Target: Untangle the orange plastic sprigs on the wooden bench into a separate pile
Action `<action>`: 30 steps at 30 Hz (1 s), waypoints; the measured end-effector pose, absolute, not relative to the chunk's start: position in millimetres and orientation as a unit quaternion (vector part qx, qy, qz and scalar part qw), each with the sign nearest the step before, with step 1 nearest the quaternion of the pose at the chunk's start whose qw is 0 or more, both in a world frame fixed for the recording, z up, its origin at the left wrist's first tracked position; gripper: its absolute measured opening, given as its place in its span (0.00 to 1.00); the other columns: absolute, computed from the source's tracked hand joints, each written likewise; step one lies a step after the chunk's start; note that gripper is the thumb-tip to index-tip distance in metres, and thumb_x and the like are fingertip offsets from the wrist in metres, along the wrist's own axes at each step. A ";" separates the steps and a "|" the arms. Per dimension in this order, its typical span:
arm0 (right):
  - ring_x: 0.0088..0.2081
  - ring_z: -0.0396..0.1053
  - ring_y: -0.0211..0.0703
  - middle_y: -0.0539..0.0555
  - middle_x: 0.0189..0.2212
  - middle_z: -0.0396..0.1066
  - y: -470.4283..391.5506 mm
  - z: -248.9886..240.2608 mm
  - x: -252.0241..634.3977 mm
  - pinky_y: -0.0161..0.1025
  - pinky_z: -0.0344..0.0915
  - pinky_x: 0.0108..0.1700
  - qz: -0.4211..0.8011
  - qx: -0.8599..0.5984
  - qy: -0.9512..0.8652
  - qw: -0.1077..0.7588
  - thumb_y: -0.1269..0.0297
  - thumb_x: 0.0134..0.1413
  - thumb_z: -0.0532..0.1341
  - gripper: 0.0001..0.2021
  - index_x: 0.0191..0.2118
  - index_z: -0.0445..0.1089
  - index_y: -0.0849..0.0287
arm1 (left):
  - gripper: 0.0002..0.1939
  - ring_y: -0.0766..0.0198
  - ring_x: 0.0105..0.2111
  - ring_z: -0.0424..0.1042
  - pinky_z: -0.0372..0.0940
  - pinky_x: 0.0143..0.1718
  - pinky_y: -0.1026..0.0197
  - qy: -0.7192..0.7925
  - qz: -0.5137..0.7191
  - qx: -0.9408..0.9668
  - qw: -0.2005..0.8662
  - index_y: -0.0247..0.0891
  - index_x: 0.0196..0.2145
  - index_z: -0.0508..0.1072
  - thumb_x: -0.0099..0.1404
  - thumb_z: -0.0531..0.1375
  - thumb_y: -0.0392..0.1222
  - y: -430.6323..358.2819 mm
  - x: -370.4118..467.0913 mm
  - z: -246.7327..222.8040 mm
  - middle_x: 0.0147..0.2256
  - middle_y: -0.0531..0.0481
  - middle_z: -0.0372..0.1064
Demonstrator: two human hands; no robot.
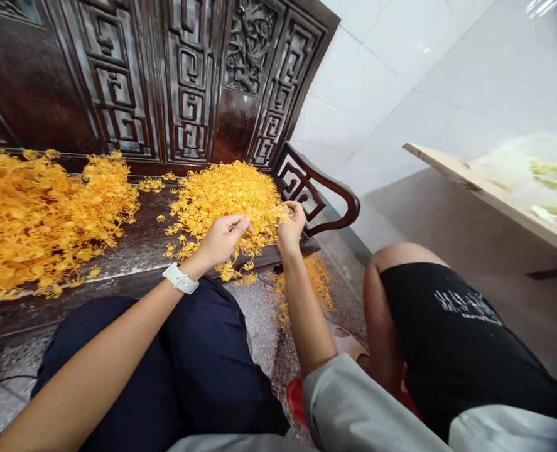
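Observation:
Two piles of small orange spidery pieces lie on a dark wooden bench (151, 254): a large pile (37, 220) at the left and a smaller pile (226, 194) in the middle. Over the front of the smaller pile, my left hand (226, 235), with a white watch (180, 279) on its wrist, pinches one end of an orange piece. My right hand (291, 226) is just to its right, fingers curled on the other end of the orange piece (271, 215). The held piece is thin, and its exact shape is blurred.
The bench has a carved back (193, 81) and a curved armrest (339, 201). More orange strands (318, 282) lie on the floor below its end. A person in black shorts (448, 320) sits close at the right. Behind is a wooden board (490, 188) with pale yellow material.

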State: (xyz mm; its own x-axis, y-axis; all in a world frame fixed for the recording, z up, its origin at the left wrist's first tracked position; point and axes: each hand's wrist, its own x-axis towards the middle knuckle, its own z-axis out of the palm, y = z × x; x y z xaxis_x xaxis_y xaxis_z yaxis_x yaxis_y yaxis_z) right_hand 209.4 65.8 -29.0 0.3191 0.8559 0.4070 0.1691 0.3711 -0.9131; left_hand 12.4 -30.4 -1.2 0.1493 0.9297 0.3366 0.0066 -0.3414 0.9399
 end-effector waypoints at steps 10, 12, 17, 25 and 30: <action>0.31 0.70 0.35 0.54 0.37 0.76 12.7 22.7 228.8 0.36 0.69 0.32 0.596 -0.200 -0.680 0.379 0.63 0.55 0.72 0.05 0.34 0.79 0.57 | 0.20 0.66 0.22 0.46 0.47 0.24 0.62 0.445 0.633 0.479 0.415 0.38 0.36 0.79 0.72 0.62 0.58 -4.6 -4.5 -13.3 0.21 0.59 0.45; 0.33 0.73 0.37 0.54 0.41 0.77 27.2 27.0 220.3 0.36 0.73 0.34 0.610 -0.205 -0.597 0.479 0.57 0.55 0.73 0.09 0.39 0.78 0.54 | 0.18 0.67 0.22 0.45 0.48 0.24 0.62 0.446 0.646 0.463 0.411 0.38 0.37 0.79 0.72 0.63 0.57 -1.6 -6.3 -14.6 0.22 0.60 0.44; 0.41 0.78 0.40 0.53 0.45 0.75 48.4 17.3 184.1 0.38 0.76 0.44 0.568 -0.360 -0.404 0.620 0.58 0.51 0.74 0.18 0.47 0.76 0.54 | 0.17 0.67 0.21 0.45 0.45 0.22 0.63 0.432 0.658 0.465 0.404 0.39 0.36 0.76 0.72 0.62 0.56 -0.7 -8.9 -15.0 0.22 0.60 0.44; 0.38 0.72 0.35 0.50 0.39 0.77 19.9 -1.6 145.4 0.34 0.70 0.42 0.582 -0.299 -0.548 0.521 0.51 0.53 0.77 0.17 0.40 0.78 0.56 | 0.18 0.66 0.22 0.51 0.50 0.24 0.63 0.363 0.616 0.555 0.425 0.40 0.30 0.67 0.71 0.62 0.55 -12.0 5.7 -10.1 0.21 0.59 0.50; 0.28 0.68 0.34 0.46 0.27 0.73 33.6 -4.2 153.2 0.34 0.66 0.34 0.579 -0.305 -0.498 0.570 0.55 0.47 0.79 0.19 0.39 0.75 0.56 | 0.18 0.66 0.25 0.54 0.51 0.27 0.62 0.367 0.588 0.602 0.397 0.41 0.27 0.61 0.73 0.57 0.50 -20.0 10.1 -4.5 0.23 0.57 0.53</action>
